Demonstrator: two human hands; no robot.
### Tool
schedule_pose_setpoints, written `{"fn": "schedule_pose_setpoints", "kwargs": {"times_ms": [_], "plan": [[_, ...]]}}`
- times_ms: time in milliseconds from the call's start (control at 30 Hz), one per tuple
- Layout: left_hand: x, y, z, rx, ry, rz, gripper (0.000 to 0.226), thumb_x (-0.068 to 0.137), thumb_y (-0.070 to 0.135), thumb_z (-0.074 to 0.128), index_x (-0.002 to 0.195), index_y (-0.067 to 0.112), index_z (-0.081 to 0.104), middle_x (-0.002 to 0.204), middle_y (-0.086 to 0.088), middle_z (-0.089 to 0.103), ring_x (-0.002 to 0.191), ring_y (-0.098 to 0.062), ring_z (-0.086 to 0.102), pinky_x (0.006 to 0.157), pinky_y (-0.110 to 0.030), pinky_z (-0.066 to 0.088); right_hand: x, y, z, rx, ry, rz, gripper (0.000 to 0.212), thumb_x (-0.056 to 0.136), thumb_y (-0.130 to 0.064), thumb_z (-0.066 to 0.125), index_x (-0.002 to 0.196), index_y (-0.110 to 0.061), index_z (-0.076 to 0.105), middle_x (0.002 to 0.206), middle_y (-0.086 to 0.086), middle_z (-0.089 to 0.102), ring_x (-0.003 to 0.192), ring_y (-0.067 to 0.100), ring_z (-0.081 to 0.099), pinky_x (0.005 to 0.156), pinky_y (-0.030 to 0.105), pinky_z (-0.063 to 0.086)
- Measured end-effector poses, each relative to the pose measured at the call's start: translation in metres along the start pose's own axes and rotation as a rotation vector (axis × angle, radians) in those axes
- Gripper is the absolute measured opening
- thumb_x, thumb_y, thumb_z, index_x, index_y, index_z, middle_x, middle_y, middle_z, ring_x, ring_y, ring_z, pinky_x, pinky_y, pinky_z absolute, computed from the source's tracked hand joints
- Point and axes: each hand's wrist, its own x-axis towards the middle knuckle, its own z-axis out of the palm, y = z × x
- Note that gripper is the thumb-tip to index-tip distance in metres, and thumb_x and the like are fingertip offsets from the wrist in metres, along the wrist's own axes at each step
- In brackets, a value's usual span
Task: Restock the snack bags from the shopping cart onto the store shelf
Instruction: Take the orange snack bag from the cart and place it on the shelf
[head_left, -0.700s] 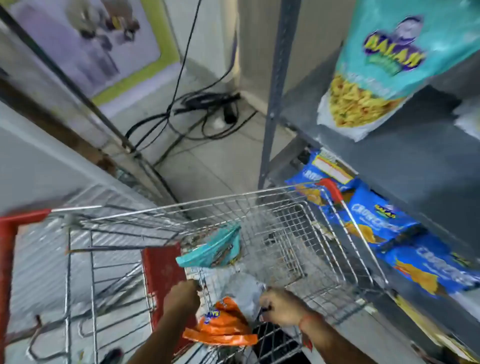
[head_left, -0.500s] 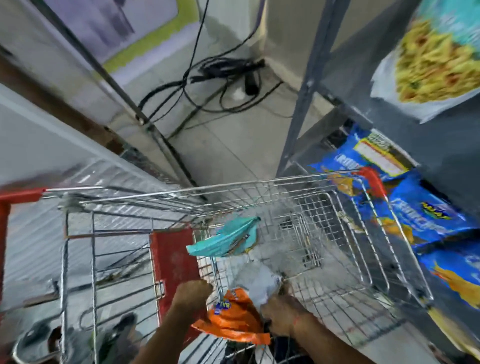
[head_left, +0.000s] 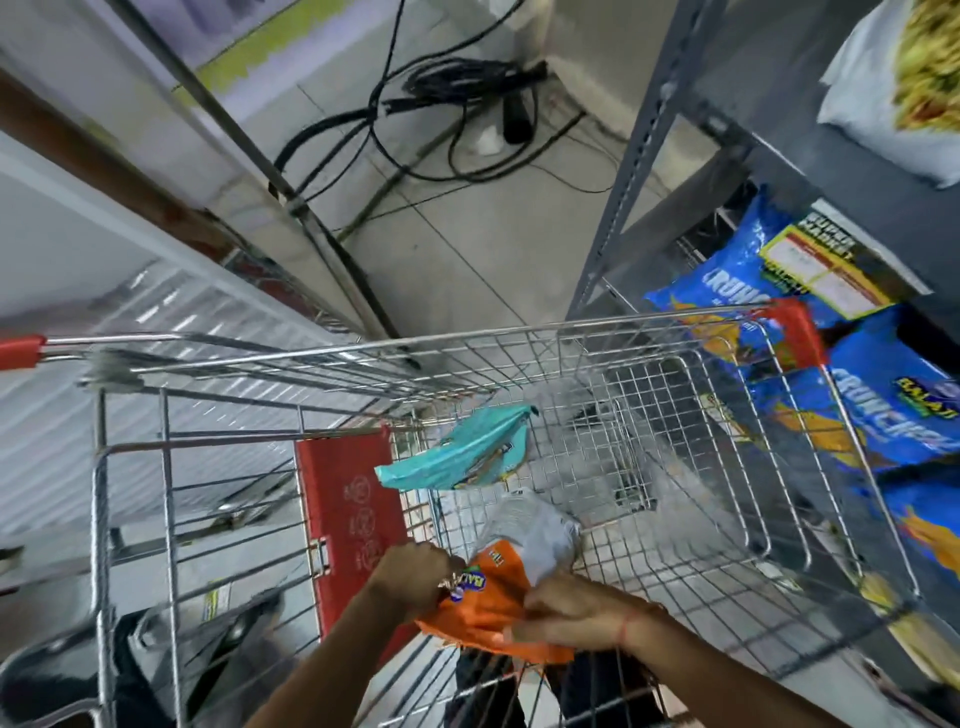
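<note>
Inside the shopping cart, near its handle end, both hands grip the orange snack bag: left hand fingers closed on its left edge, right hand fingers pinching its right side.

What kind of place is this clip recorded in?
Most likely a small grocery or convenience store aisle. A wire shopping cart stands beside a grey metal shelf stocked with blue Crunchex snack bags, and both hands hold an orange snack bag over the cart.

Blue shelf bags read "CRUNCHEX" — partly hidden — and "BALAJI".
</note>
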Motion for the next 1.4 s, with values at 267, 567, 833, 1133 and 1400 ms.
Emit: {"fn": "schedule_pose_setpoints", "kwargs": {"times_ms": [267, 567, 833, 1133, 1400], "plan": [[0.005, 0.009, -0.002, -0.496, 0.131, -0.002, 0.027, 0.074, 0.008, 0.055, 0.093, 0.023, 0.067, 0.1, 0.002, 0.076, 0.094, -0.009, 0.068, 0.077, -0.025, 0.052, -0.019, 0.001, -0.013, -0.164, 0.243, 0.106, 0.024, 0.071, -0.032, 0.059, 0.094, -0.025, 0.057, 0.093, 0.001, 0.068, 0.073, 0.017, 0.065, 0.06, 0.023, 0.051], [0.029, 0.02, -0.007, -1.135, 0.403, -0.172, 0.019, 0.071, 0.026, 0.081, 0.082, 0.037, 0.07, 0.087, 0.016, 0.075, 0.083, -0.004, 0.07, 0.069, -0.019, 0.051, -0.025, 0.027, -0.074, 0.598, 0.549, 0.155, 0.033, 0.068, -0.013, 0.08, 0.096, -0.02, 0.066, 0.09, -0.003, 0.07, 0.071, 0.001, 0.068, 0.058, 0.015, 0.055], [0.04, 0.032, 0.006, -1.093, 0.609, -0.354, 0.022, 0.074, 0.022, 0.078, 0.06, 0.036, 0.067, 0.052, 0.026, 0.064, 0.058, 0.014, 0.061, 0.053, -0.009, 0.046, -0.012, 0.034, -0.038, 0.713, 0.509, 0.222, 0.033, 0.073, -0.003, 0.076, 0.104, -0.012, 0.068, 0.112, 0.01, 0.072, 0.098, 0.017, 0.069, 0.078, 0.013, 0.053], [0.022, 0.03, -0.013, -1.064, 0.664, -0.194, 0.051, 0.065, 0.064, 0.061, 0.05, 0.017, 0.048, 0.05, 0.006, 0.049, 0.049, -0.008, 0.041, 0.05, -0.03, 0.033, -0.047, 0.012, -0.038, 0.657, 0.793, 0.249, 0.026, 0.079, -0.007, 0.071, 0.06, -0.023, 0.066, 0.057, -0.013, 0.067, 0.059, 0.003, 0.062, 0.055, 0.007, 0.045], [-0.047, 0.073, -0.078, -1.058, 0.808, 0.08, 0.043, 0.075, 0.05, 0.059, 0.058, 0.011, 0.063, 0.055, -0.001, 0.058, 0.06, -0.009, 0.05, 0.058, -0.033, 0.04, -0.133, -0.038, -0.018, 0.742, 1.16, 0.111, 0.023, 0.079, 0.003, 0.068, 0.067, -0.016, 0.071, 0.067, -0.01, 0.072, 0.06, -0.002, 0.061, 0.061, 0.017, 0.048]]}}
